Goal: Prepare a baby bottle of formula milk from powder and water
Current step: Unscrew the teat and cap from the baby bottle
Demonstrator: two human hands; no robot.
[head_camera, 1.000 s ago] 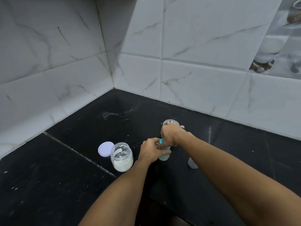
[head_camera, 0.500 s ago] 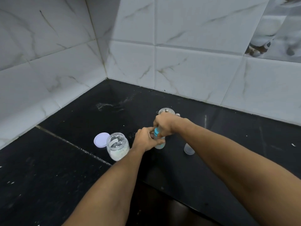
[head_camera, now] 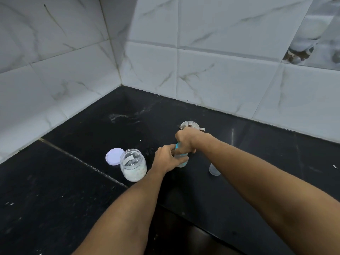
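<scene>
A small baby bottle (head_camera: 182, 162) with a blue collar stands on the black counter (head_camera: 73, 190). My left hand (head_camera: 166, 158) grips its body from the left. My right hand (head_camera: 187, 141) is curled over its top at the blue ring. An open clear jar (head_camera: 133, 167) with white powder and a scoop inside stands left of my hands. Its pale lilac lid (head_camera: 114, 156) lies flat just behind it. A clear bottle cap (head_camera: 214, 170) sits on the counter to the right, partly hidden by my right forearm.
A steel lidded vessel (head_camera: 189, 125) stands right behind my right hand. White marble-look tiled walls (head_camera: 220, 74) meet in a corner behind the counter. A seam (head_camera: 79, 161) crosses the counter on the left, and its front edge runs under my forearms.
Both hands stay on the bottle. My right hand has shifted slightly on the top, and more of the blue ring shows. The camera view has moved a little.
</scene>
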